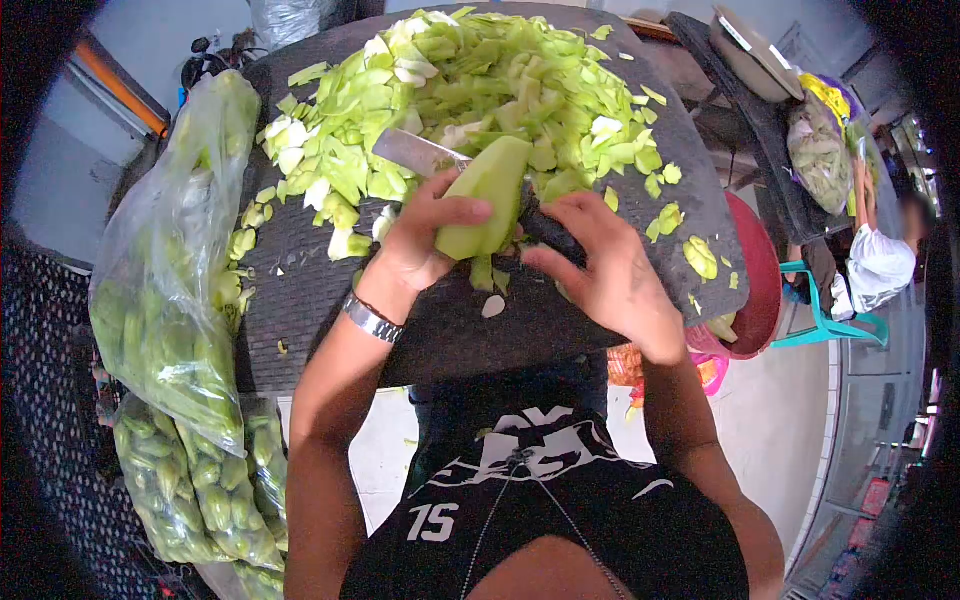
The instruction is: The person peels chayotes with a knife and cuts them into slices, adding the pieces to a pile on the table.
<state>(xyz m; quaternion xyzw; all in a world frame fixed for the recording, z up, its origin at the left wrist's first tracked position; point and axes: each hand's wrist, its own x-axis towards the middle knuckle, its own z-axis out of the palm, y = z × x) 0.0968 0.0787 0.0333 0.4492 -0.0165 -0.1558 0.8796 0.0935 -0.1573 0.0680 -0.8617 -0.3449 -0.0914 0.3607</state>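
1. Dark table (440,340) lies before me; plastic bag (165,290) of green produce leans close along its left side.
2. My left hand (425,228) grips the pale green fruit (500,180) between thumb and fingers, over the near middle.
3. My right hand (605,260) is just beside it on the right, thumb and fingers curved apart; I see nothing held.
4. Knife blade (415,152) shows on the fruit's far left; its handle is hidden, so I cannot tell who holds it.
5. Peeling or slicing seems in hand; next move calls for steady fruit and fingers away from this edge.
6. Farther, heaped green slices (340,150) limit the free space.
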